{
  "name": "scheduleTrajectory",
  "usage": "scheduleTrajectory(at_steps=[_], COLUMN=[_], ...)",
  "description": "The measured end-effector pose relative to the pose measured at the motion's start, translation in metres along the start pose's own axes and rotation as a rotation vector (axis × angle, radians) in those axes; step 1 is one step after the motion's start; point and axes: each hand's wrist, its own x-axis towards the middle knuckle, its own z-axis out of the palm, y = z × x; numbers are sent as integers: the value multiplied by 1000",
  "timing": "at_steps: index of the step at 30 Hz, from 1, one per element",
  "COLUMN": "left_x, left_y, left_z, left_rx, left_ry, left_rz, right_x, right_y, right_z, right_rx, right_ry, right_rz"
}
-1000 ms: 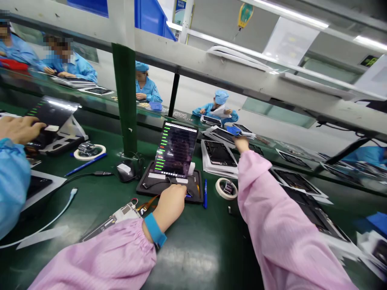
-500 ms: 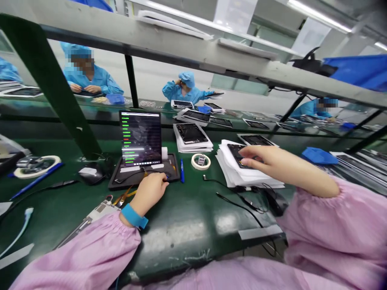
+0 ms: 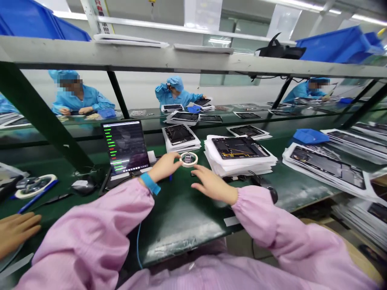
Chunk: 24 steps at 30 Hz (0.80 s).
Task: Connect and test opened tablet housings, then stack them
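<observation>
One long green worktop point(image 3: 181, 219) is being shared, below blue bins point(image 3: 27, 22) whose contents are being hidden by their walls. A paper stack point(image 3: 232, 167), topped by a dark device shell point(image 3: 242, 147), is being kept right of both hands. Left hand point(image 3: 165, 166) is being held nearer the tape roll point(image 3: 189, 165), fingertips at its left rim; whether it is being pinched cannot be told. Right hand point(image 3: 215, 184) is being held with fingers apart, nothing gripped, the roll being placed ahead-left of it. Flat, round, no long axis, the roll is being supported nearer the worktop's far edge than its near one; a small shiny part point(image 3: 188, 158) is being ringed by it.
</observation>
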Motion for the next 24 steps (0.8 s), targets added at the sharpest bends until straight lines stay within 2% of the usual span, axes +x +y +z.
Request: scheduleTrajectory(at_steps=[3,5,7,10,13,16,19,24], left_x=[58,92,119,148,167,178,182,181], left_y=[-13,-20,-24,-23,-19,-18,-21,-23], left_z=[-16,-13,0,30,57,72,77,70], left_rx=[152,225,282,330,342,334,313,239], left_ry=[-8,-7,-21,-56,-83,-111,-126,-133], left_rz=[-160,-197,-189,-111,-44,-22,-20,-52], right_x=[14,17,15,9,6,6,7,6], right_y=[-3,0,6,15,19,18,16,17], right_z=[40,57,64,62,55,51,50,49], right_rx=[59,75,73,82,108,130,150,171], right_ry=[58,117,141,152,170,168,146,128], right_rz=[7,4,-14,-29,-15,2,1,5])
